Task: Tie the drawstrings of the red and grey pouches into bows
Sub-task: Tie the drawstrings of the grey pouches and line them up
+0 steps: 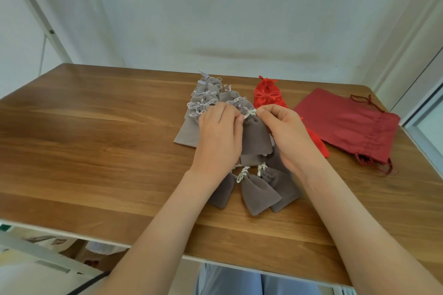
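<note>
Grey pouch (255,134) between fingers (239,119) — maroon bag (347,124) rightward

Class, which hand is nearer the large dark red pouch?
Right. The right hand sits just left of the large dark red pouch; the left hand lies farther left.

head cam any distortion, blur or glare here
Head view: wide-angle bend bows the brown wooden table edges and tilts wall lines; light soft, even, no hard glare; left hand and right hand pinching the white drawstring of the grey velvet pouch are sharp; slight smear by the right wrist.
</note>
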Demonstrator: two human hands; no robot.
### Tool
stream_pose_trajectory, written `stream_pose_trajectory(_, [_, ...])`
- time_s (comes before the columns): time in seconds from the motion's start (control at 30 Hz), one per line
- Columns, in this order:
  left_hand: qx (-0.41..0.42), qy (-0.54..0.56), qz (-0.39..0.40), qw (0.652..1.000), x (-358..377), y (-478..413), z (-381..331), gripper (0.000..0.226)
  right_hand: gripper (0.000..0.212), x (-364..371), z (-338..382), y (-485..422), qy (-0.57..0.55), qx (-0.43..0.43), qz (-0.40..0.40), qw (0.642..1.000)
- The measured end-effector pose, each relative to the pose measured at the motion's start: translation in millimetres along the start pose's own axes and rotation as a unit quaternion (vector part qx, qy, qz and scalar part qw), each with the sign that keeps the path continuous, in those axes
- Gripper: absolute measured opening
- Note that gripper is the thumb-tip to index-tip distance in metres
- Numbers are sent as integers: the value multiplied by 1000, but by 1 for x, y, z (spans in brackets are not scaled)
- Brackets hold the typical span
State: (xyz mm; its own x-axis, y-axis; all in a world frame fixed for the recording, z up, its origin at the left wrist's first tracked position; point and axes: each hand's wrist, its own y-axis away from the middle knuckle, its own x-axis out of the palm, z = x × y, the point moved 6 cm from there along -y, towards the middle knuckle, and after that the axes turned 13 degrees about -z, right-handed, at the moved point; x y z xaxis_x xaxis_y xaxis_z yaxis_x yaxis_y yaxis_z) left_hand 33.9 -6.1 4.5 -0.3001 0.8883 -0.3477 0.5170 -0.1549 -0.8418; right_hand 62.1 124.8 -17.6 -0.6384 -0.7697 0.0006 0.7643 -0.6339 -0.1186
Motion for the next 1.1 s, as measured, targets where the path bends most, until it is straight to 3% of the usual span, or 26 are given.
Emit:
stream_pose_trajectory(0.1, [-213,129,114,962,3,0,12,14,18,1,3,1,2,-17,15,1000])
stream_pose_trajectory(0.2, [-321,208,160,910,-1,3,17,10,16,6,8,4,14,-34,26,999])
stream_pose_trajectory(0.33, [-310,169,167,921,-23,-1,32,13,15,19,14,12,70,-72,75,992])
stream_pose_trajectory(0.5, [-288,63,232,927,-54,5,61,17,15,26,10,19,176,-103,111,973])
stream_pose_trajectory(0.6, [-291,1,289,912,-61,14,75,6,13,32,9,25,200,-104,121,967])
stream_pose_trajectory(0.7, [-262,-83,343,898,-58,22,79,16,14,37,8,31,239,-114,132,955])
stream_pose_trajectory(0.83, [-195,-172,261,930,-58,7,58,34,14,31,13,33,247,-126,121,953])
stream_pose_trajectory(1.1, [-142,-58,234,960,15,-11,-25,26,17,-23,34,15,280,-167,15,945])
